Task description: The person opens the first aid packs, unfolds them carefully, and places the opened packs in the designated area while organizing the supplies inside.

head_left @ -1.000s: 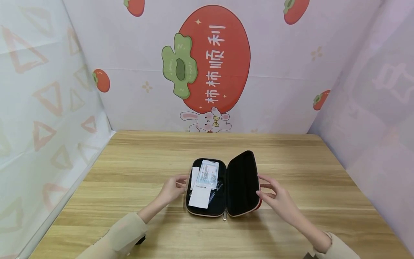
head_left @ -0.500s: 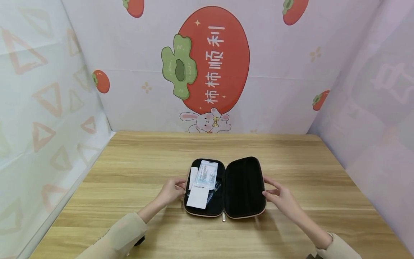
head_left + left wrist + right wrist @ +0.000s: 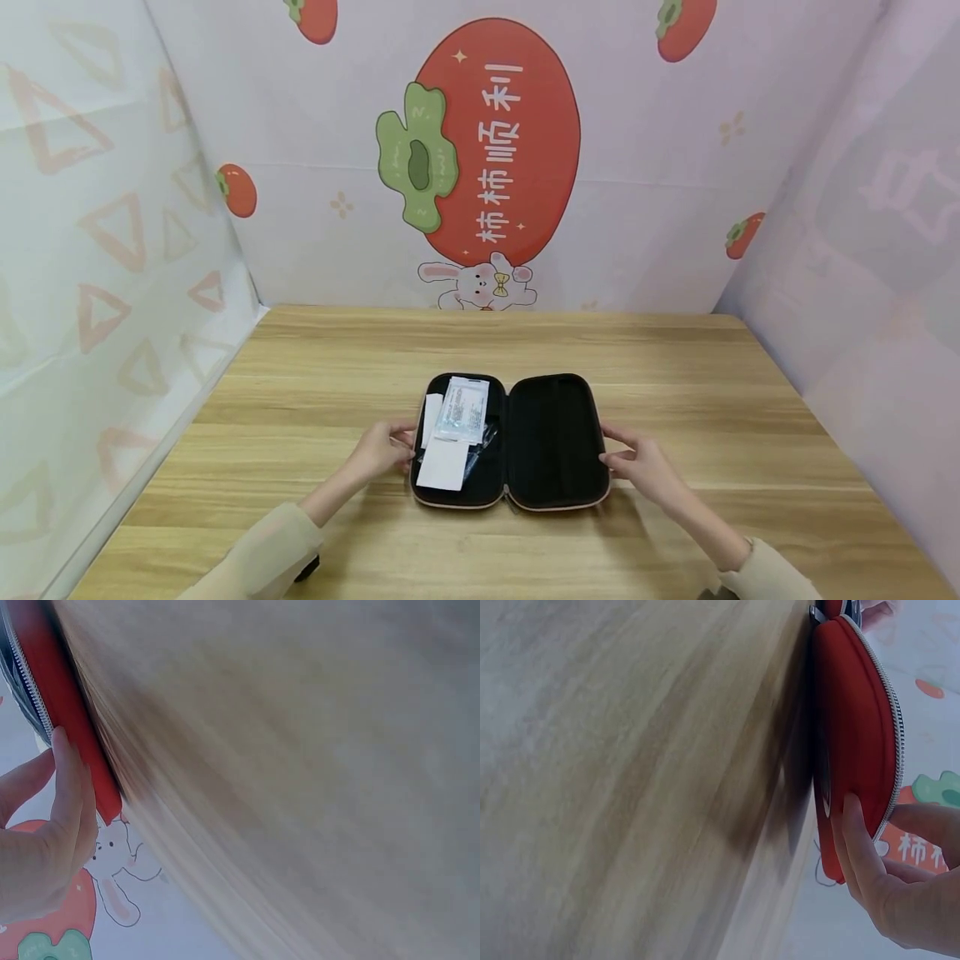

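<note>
A red zippered hard case [image 3: 555, 442] lies unfolded on the wooden table [image 3: 360, 550], its black lining facing up. Inside its left half are a clear packet with printed text [image 3: 463, 410], white paper pieces [image 3: 443, 465] and some clear plastic. My left hand [image 3: 381, 447] holds the left rim, with fingers along the red side in the left wrist view. At the opposite rim, my right hand [image 3: 647, 468] grips the edge of the right half between thumb and fingers. The right wrist view shows those fingers [image 3: 859, 832] against the red shell, which stands slightly off the table.
Behind the table hangs a backdrop [image 3: 637, 250] printed with persimmons and a rabbit. Pale patterned cloths stand on the left [image 3: 180, 317] and right [image 3: 847, 308]. A small black item [image 3: 307, 569] shows beside the left sleeve.
The right half has swung down from nearly upright to almost flat, with my right hand following it. The whole case and my left hand have shifted slightly left.
</note>
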A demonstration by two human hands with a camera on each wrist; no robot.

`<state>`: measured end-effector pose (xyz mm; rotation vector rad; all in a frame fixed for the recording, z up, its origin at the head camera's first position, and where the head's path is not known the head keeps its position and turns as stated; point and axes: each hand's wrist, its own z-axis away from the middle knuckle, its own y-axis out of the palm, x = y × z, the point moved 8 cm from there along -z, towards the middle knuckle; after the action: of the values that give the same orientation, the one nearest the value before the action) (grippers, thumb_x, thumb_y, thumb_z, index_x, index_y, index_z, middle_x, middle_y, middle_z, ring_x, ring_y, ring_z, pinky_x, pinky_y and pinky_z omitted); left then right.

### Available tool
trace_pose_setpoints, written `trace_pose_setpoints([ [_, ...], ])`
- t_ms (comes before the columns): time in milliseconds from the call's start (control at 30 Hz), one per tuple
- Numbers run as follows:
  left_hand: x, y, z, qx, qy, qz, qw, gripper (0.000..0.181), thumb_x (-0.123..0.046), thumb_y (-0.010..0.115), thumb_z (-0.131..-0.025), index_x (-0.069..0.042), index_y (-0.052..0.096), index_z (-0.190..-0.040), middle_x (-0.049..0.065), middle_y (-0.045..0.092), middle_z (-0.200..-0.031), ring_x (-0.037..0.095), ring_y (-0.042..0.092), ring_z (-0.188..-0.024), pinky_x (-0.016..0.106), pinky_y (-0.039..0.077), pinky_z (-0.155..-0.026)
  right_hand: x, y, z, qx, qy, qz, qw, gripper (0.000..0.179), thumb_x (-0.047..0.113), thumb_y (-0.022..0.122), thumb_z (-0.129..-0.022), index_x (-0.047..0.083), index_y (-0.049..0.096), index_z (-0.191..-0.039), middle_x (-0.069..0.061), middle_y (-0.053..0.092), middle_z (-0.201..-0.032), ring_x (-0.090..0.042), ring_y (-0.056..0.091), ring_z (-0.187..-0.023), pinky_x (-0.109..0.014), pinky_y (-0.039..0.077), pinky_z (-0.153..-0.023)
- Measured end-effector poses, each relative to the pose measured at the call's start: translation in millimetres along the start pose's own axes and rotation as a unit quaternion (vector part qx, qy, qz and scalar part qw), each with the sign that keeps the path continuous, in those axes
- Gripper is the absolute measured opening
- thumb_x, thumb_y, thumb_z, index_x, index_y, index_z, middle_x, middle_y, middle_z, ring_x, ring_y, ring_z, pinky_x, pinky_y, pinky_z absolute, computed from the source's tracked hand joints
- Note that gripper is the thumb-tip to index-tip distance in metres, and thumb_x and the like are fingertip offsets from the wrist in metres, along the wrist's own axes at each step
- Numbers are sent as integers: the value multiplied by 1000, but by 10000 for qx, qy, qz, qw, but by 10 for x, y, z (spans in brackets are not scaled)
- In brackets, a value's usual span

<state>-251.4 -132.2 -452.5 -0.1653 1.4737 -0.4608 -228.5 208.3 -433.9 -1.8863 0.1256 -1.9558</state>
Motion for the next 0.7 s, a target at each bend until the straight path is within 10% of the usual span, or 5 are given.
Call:
trace_pose_setpoints([
  [700, 131, -228, 215, 106, -132, 151, 9997, 48, 19, 49, -66, 22, 42, -114, 17, 54, -78, 16, 57, -60, 34, 55, -55, -91, 329, -69, 706, 115, -215, 9972, 54, -12, 50, -75, -19, 31, -125, -36, 36, -125, -25, 62, -80, -27, 55, -67],
])
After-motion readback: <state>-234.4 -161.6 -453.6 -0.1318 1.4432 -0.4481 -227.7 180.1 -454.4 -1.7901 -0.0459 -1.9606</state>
